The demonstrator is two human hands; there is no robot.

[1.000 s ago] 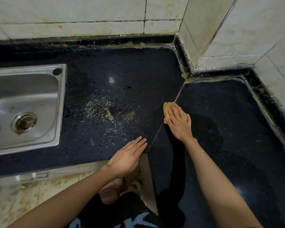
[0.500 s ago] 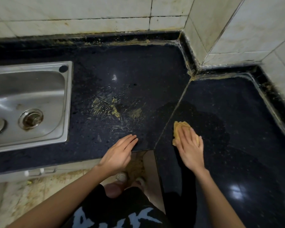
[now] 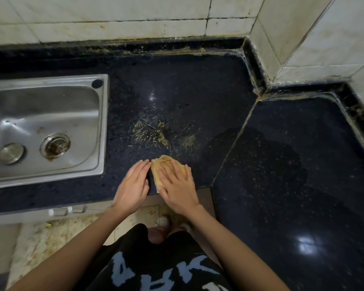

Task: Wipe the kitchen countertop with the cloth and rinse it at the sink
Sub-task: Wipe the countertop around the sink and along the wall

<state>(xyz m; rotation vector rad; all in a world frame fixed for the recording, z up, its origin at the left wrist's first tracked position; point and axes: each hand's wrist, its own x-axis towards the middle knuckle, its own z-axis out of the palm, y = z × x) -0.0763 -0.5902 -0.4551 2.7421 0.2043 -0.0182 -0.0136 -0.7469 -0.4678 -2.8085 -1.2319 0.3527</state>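
Note:
A tan cloth (image 3: pixel 160 164) lies bunched on the dark speckled countertop (image 3: pixel 198 97) near its front edge. My right hand (image 3: pixel 177 183) presses flat on the cloth with straight fingers and covers most of it. Just to its left, my left hand (image 3: pixel 132 185) rests flat on the counter, fingertips beside the cloth's edge. A yellowish smear (image 3: pixel 156 135) marks the counter just beyond the cloth. The steel sink (image 3: pixel 42 127) is set into the counter at the left, with a drain strainer (image 3: pixel 55 145) in its bowl.
A second counter section (image 3: pixel 292 175) angles off to the right, dusted with pale specks. Grimy white tiled walls (image 3: pixel 135 15) enclose the corner behind a raised black lip. Below the front edge are stained floor tiles (image 3: pixel 51 238) and my feet (image 3: pixel 162 221).
My right hand has slid the cloth from the right counter section leftward onto the main counter, ending beside my left hand. The left hand has stayed flat near the front edge.

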